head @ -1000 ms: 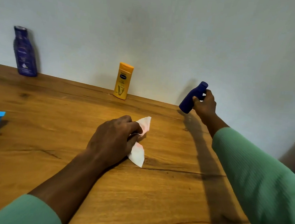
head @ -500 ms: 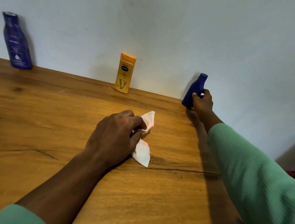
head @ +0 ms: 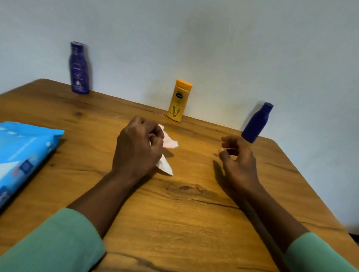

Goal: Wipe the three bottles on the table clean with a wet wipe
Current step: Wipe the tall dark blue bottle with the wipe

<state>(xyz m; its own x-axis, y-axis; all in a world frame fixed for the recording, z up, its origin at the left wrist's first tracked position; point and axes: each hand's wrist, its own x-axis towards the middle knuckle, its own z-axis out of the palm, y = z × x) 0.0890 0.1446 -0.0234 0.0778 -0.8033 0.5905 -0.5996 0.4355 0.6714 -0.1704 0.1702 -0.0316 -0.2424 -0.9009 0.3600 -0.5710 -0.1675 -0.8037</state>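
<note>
Three bottles stand along the wall at the table's far edge: a tall dark blue bottle [head: 79, 69] at the left, a yellow bottle [head: 179, 100] in the middle, and a small dark blue bottle [head: 257, 122] at the right. My left hand [head: 138, 147] rests mid-table and grips a crumpled white wet wipe [head: 166, 154]. My right hand [head: 237, 159] hovers just in front of the small blue bottle, apart from it, fingers loosely curled and holding nothing.
A blue pack of wet wipes [head: 11, 165] lies at the left edge of the wooden table [head: 178, 221]. The wall rises right behind the bottles. The table's right edge slants down past my right forearm.
My right hand let go of the small blue bottle, which now stands by the wall, and drew back toward me. The view shifted left; the wipes pack came into sight.
</note>
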